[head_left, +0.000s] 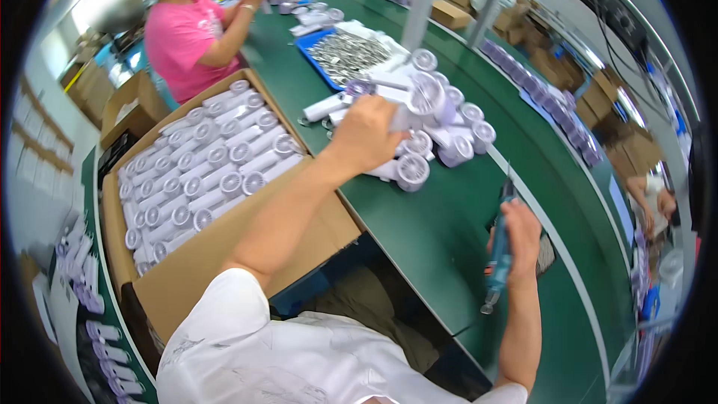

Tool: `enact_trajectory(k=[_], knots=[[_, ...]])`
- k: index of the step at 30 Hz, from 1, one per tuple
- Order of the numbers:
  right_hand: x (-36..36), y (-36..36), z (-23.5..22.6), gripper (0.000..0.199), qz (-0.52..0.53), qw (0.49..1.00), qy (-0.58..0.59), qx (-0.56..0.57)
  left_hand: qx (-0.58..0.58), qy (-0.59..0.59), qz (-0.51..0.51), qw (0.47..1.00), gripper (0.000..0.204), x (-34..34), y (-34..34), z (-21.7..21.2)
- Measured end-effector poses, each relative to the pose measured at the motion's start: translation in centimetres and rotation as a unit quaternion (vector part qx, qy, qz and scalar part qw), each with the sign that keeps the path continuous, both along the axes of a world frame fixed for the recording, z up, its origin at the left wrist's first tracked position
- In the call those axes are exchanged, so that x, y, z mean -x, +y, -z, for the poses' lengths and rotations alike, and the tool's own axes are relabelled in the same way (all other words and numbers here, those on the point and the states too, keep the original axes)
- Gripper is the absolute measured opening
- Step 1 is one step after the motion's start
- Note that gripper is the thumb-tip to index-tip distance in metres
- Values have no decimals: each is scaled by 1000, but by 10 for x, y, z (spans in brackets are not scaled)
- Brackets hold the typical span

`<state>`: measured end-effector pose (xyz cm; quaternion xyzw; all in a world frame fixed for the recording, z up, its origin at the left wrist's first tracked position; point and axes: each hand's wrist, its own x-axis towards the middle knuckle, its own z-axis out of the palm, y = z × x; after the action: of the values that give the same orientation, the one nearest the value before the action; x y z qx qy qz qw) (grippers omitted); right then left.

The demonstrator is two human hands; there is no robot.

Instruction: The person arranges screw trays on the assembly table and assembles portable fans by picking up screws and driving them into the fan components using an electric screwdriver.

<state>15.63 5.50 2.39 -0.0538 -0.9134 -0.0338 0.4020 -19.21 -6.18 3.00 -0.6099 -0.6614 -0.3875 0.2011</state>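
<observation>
White shirt nearest; right grip wraps driver, bit outward, presumably for control, while left grip, closure unclear, is at fans heaped on the table, likely for easy reach.

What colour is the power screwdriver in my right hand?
The power screwdriver in your right hand is mostly teal, best seen in the head view.

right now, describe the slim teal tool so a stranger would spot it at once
Start at the long dark-green worktable and find the person's right hand. Gripped there is a slim teal cylindrical tool, its thin tip pointing away from the person. Its teal body sets it apart from the white-and-lilac round-headed plastic fans heaped beyond it, leftward.
</observation>
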Motion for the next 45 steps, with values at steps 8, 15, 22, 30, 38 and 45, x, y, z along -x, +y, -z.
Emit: enact_trajectory(k=[8,15,22,30,38,45], knots=[[-42,-8,-57,58,-204,741,529,361,110,-678,422,591,32,-88,26,-16],[-47,-20,-62,34,-41,711,404,574,107,-708,431,549,32,-164,68,13],[-22,-34,-25,60,89,684,194,697,61,-717,360,593,42,-201,96,3],[-22,-17,-12,60,129,673,170,709,166,-689,351,612,35,-201,114,17],[-45,20,-14,27,99,744,376,544,254,-677,309,617,43,-152,149,50],[-42,36,-24,22,-93,742,448,491,321,-641,280,638,43,-160,153,82]])
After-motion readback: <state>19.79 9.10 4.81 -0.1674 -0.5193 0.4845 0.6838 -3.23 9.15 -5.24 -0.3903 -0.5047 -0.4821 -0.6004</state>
